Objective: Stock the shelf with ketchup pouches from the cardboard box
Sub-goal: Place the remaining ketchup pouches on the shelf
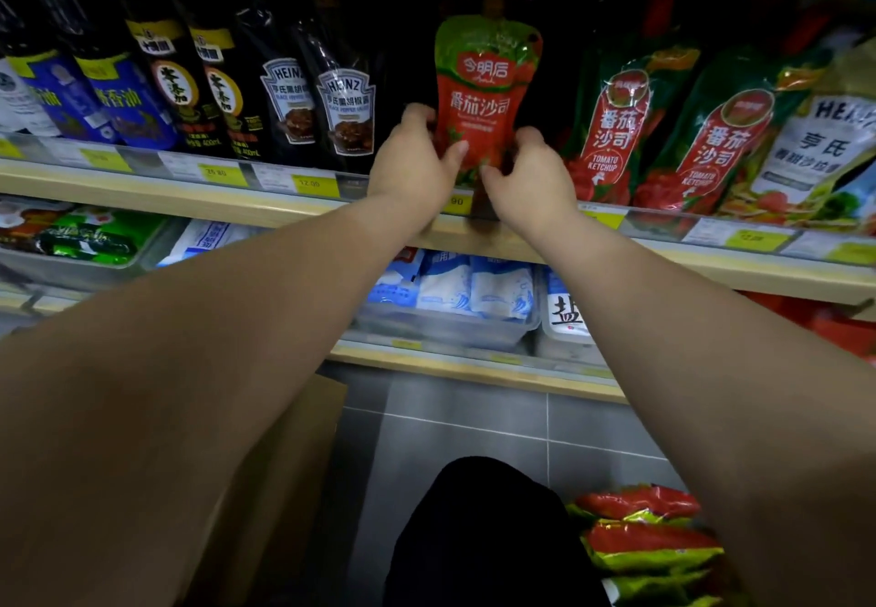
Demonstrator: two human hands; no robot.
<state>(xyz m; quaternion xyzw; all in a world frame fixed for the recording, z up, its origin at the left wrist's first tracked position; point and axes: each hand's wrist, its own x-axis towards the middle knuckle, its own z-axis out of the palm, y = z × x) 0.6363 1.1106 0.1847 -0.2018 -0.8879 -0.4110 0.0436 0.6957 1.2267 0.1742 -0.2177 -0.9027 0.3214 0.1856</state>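
Left hand (411, 165) and right hand (530, 180) both gripped one upright ketchup pouch (483, 90) at its lower edges, above the shelf (189, 199) front.

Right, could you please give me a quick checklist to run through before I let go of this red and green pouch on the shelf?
1. Red and green ketchup pouch upright, label facing out: ok.
2. Left hand and right hand both pinch its lower sides: ok.
3. Pouch base seated on the pale wooden shelf: cannot tell, the hands hide it.
4. Clear of the black Heinz sauce pouch on its left: ok, a gap shows.
5. Spare red and green pouches stacked below for the next pick: ok.
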